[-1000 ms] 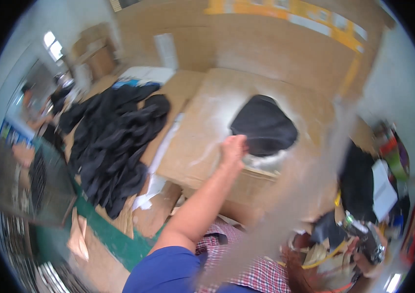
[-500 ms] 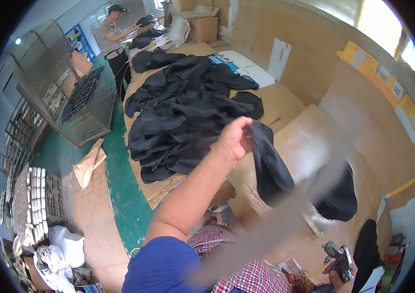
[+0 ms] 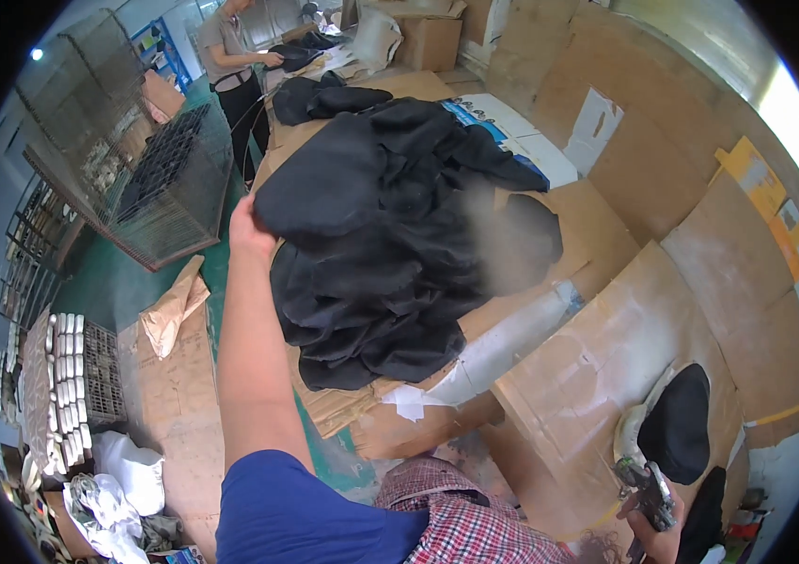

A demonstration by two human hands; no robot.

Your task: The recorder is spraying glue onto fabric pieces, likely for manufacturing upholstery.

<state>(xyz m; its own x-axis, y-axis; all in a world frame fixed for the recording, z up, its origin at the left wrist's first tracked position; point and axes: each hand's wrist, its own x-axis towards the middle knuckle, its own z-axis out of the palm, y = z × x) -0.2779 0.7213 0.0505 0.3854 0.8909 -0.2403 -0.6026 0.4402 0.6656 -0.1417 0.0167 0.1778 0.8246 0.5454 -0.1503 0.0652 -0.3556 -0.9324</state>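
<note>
My left hand (image 3: 251, 227) reaches to the far left edge of a heap of black fabric pieces (image 3: 362, 273). It grips the rim of a broad, smooth black fabric piece (image 3: 320, 179) on top of the heap; the fingers are partly hidden. My right hand (image 3: 661, 538), low at the right, is wrapped round a metal spray gun (image 3: 646, 491). Just beyond the gun, a rounded black piece (image 3: 680, 423) rests against a pale, curved form (image 3: 627, 428) on cardboard. A beige blur (image 3: 508, 240) covers part of the heap's right side.
Cardboard (image 3: 597, 376) lines the bench and its walls. A wire cage (image 3: 164, 197) stands on the green floor at left, near racks of white pieces (image 3: 69, 385) and white bags (image 3: 127, 470). Another person (image 3: 235, 70) handles black pieces at the bench's far end.
My left hand has moved left and away from me, from the heap's right side to its far left edge, with the black piece. The gun stays low right; the view has shifted.
</note>
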